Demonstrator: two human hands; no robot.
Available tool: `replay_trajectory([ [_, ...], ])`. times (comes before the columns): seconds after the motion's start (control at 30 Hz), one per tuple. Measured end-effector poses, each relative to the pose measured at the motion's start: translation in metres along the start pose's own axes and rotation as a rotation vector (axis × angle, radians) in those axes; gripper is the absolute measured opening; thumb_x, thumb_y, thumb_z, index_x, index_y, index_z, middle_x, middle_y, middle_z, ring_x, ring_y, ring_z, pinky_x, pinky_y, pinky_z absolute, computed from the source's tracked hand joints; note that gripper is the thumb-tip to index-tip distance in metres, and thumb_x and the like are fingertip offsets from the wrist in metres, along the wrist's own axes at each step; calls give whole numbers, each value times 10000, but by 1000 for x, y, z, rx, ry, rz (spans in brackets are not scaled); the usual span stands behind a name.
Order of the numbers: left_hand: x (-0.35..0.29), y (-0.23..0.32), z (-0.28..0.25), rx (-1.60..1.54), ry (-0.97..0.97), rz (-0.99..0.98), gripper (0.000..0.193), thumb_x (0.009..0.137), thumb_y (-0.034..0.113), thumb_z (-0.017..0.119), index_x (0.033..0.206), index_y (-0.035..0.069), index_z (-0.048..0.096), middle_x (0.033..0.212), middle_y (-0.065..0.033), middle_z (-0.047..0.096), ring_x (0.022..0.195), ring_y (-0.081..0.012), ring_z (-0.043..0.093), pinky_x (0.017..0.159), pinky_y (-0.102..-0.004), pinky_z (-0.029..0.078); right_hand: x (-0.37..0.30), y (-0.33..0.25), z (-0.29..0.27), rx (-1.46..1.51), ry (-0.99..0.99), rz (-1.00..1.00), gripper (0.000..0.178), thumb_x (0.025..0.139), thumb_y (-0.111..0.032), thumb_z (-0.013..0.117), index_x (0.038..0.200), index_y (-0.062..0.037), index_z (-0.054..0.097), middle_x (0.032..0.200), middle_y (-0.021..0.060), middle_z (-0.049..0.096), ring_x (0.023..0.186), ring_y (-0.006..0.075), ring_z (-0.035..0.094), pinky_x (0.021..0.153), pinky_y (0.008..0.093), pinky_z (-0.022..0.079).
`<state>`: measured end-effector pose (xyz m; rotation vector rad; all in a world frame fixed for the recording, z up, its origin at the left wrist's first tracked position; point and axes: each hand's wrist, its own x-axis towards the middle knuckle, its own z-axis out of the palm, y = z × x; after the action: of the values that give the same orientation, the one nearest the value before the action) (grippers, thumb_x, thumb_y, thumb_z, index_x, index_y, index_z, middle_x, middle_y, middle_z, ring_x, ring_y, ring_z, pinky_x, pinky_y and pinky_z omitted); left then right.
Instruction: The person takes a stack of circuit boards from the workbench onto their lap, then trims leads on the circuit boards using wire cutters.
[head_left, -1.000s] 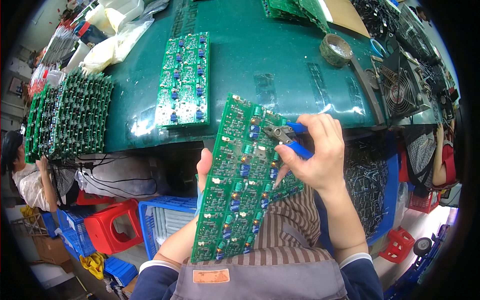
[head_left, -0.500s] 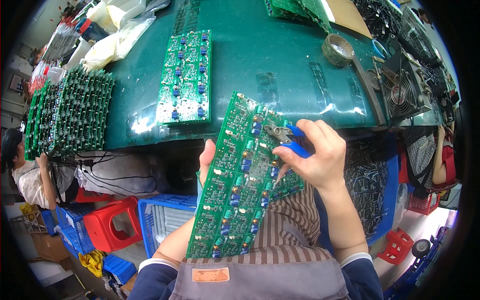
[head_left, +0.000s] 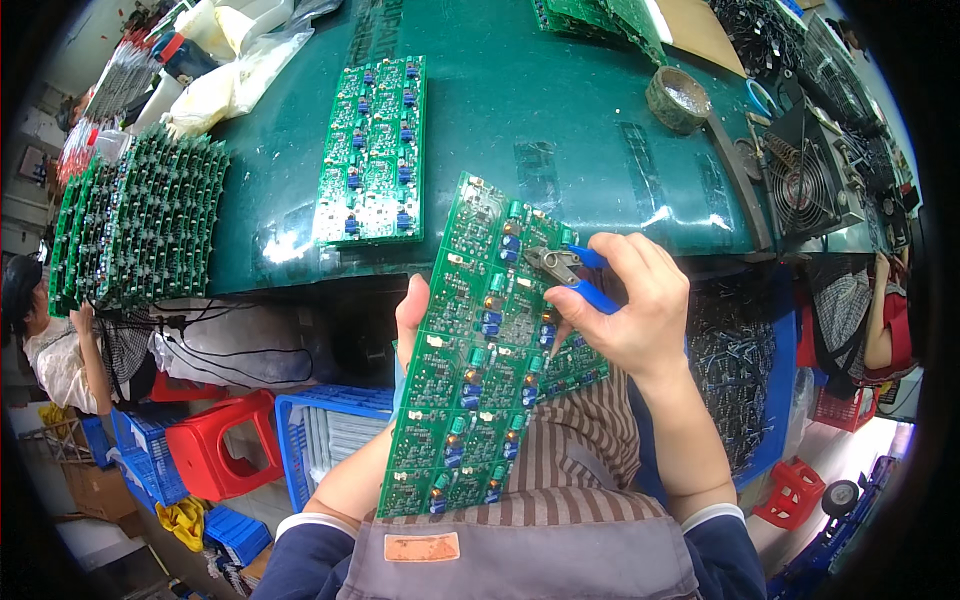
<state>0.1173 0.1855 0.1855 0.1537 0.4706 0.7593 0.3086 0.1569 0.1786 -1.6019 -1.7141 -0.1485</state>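
Observation:
A large green circuit board panel [head_left: 470,345], set with blue and green components, is held tilted above my lap. My left hand [head_left: 410,315] grips it from behind; the thumb shows at its left edge while the other fingers are mostly hidden. In my right hand [head_left: 640,300] is a pair of blue-handled cutting pliers [head_left: 572,270], its jaws against the upper right part of the panel. Part of another green board [head_left: 575,368] shows beneath the panel, near my right wrist. Beyond, on the green table [head_left: 480,110], lies a similar panel [head_left: 372,150].
A tall stack of circuit boards [head_left: 140,220] stands at the table's left. A round tin [head_left: 678,100] and a fan unit [head_left: 805,175] sit on the right. Below are a blue crate [head_left: 335,440], a red stool [head_left: 228,448] and a bin of dark parts [head_left: 735,370]. Other people work at both sides.
The held panel has tilted slightly and its top edge has shifted a little up and left. The plier jaws have moved slightly along its upper right part; both hands keep their grip.

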Motion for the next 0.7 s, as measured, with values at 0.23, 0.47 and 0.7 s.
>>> replay_trajectory([
  [0.23,4,6,-11,-82,-156,-43,812,953,692,413,1434,40,472,1342,-192,587,1199,-310,611,1015,-468,515,-9,-5,-3,57,-35,85,503,671,-500,856,880,-80,677,738,39,611,685,232,616,638,365,476],
  [0.47,5,6,-5,-83,-183,4,827,955,688,402,1461,36,434,1387,-205,543,1258,-335,557,1064,-483,465,-9,-13,-2,103,-57,-11,451,710,-407,848,974,-84,678,794,14,618,743,239,569,711,368,427],
  [0.7,9,5,5,-79,-210,46,843,957,685,391,1489,31,395,1433,-219,498,1317,-360,503,1112,-497,414,-9,-17,-1,85,-60,-26,485,679,-441,860,946,-81,674,766,22,601,716,236,569,688,362,425],
])
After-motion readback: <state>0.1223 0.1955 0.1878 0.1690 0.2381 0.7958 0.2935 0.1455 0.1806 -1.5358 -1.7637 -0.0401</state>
